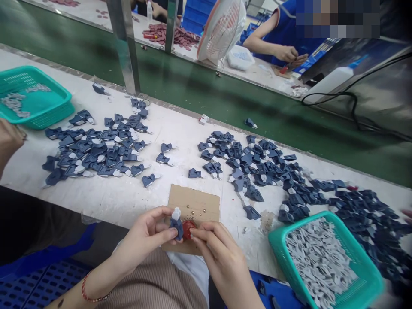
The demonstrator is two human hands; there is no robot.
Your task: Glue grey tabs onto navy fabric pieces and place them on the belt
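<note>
Near the table's front edge, my left hand [157,227] pinches a dark blue part [176,228] with a white tip pointing up. Just right of it, my right hand [215,242] has thumb and index finger pressed together at a small red dish [188,229]; whatever they hold is too small to make out. The dish sits on a piece of brown cardboard [196,200], where several small metal bits lie. Beyond the cardboard, dark blue parts with white pieces are spread in a left pile [96,150] and a right pile [257,159].
A green basket [370,274] of light grey pieces stands at the right front, another green basket [66,96] at the far left. A metal post [124,47] rises behind the table. Another person's hand [9,141] is at the left edge; a person works across the green strip.
</note>
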